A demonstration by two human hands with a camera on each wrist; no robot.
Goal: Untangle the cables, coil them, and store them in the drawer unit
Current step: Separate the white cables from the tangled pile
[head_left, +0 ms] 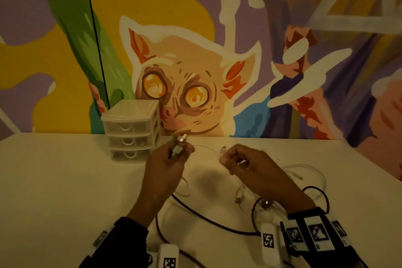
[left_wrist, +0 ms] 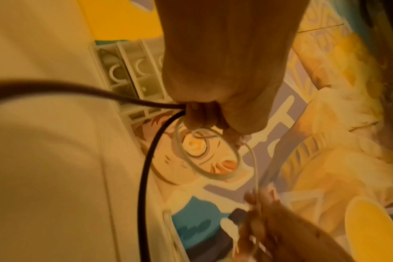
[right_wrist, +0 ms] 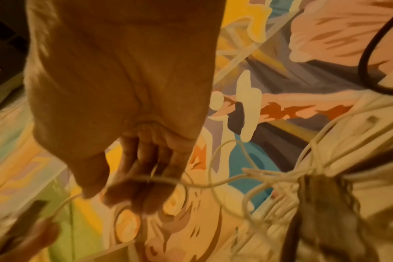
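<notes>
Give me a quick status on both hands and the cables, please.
Left hand grips metal plugs and dark cable. Right hand pinches thin white cable. Cables tangled. Drawer unit shut.

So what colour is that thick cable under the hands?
Dark, near-black thick cable on the table; clearest in the head view.

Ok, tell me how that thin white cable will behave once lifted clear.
Probably floppy: the thin white cable sags and loops between the right hand and left hand. Likely light. It may snag, since it runs into the knot.
</notes>
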